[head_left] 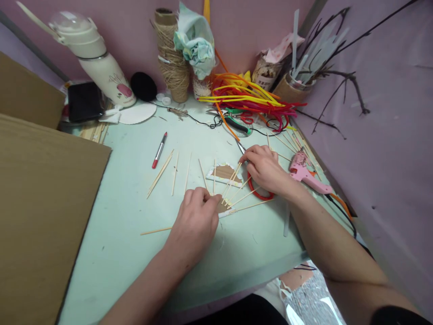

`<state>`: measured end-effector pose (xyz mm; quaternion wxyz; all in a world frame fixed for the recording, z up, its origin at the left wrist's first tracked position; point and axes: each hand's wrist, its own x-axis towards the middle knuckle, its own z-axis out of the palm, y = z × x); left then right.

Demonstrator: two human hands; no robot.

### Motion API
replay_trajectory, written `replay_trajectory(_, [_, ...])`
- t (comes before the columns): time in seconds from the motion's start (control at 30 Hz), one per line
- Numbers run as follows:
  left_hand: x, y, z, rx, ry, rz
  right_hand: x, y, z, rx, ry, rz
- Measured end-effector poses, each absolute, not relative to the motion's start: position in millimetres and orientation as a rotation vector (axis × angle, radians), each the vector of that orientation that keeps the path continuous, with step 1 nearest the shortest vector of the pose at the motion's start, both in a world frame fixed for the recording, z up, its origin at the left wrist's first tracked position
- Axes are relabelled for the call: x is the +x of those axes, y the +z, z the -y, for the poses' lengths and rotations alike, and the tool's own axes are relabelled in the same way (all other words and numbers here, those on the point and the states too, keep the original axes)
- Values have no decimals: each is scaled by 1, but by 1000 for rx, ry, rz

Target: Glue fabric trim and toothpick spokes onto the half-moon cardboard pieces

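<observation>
Thin wooden sticks fan out from a small cardboard piece with a pale edge near the table's front. My left hand is closed at this piece, its fingertips pressed together and covering its left part; what they pinch is hidden. My right hand pinches the upper end of a stick that leans towards the piece. Behind lies a second half-round cardboard piece with a white rim. Red-handled scissors lie partly under my right hand.
Loose sticks and a red-capped pen lie left. A pink glue gun with a cable lies right. Behind are pliers, coloured pipe cleaners, twine and a bottle. Large cardboard covers the left side.
</observation>
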<state>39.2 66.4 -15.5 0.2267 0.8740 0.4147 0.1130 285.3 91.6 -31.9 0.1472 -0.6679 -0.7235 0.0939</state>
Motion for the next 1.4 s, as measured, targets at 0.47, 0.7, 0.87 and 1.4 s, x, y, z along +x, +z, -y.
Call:
replay_trajectory(0.47, [31,-14,-62,2456,260,-1261,279,-27,-95,-1999,314,2071])
replay_trajectory(0.7, [35,-12,-64,2470,186,-1216,282,-26,-91,-2002,303,2034])
replay_trajectory(0.87, [34,-14,-64,2482,204,-1204,283,-24,-89,-1997,334,2019])
replay_trajectory(1.4, [34,-20,-64,2518,263,-1182,286,-23,-88,-2007,390,1992])
